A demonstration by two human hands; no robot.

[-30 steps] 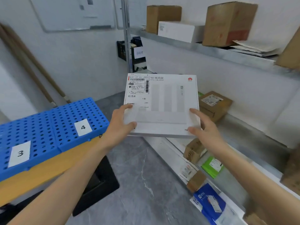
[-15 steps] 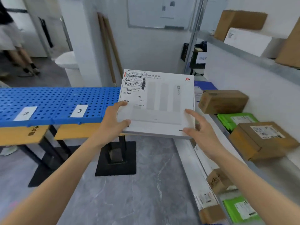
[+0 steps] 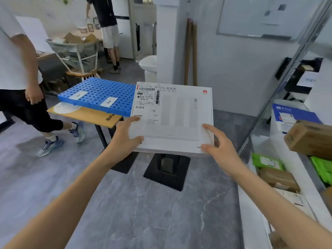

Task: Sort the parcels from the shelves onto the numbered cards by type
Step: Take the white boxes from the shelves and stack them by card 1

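Observation:
I hold a flat white box (image 3: 179, 115) with a shipping label at its top left, level in front of me. My left hand (image 3: 124, 139) grips its near left edge, thumb on top. My right hand (image 3: 219, 146) grips the near right corner. Behind the box lies a blue perforated board (image 3: 95, 90) on a wooden table, carrying white card 1 (image 3: 78, 95) and card 2 (image 3: 108, 102). The box hides the board's right part.
Metal shelves at the right hold a brown carton (image 3: 309, 139), green parcels (image 3: 265, 161) and a blue-and-white parcel (image 3: 291, 115). A person (image 3: 19, 83) walks past at the left. Another person (image 3: 107, 27) stands at the back by a wire basket (image 3: 73, 53). Black table bases (image 3: 167, 169) stand on the grey floor.
My view has swung left, away from the shelves. Cards 1 and 2 have come into view while cards 3 and 4 have gone behind the box. Both hands keep their hold on the box.

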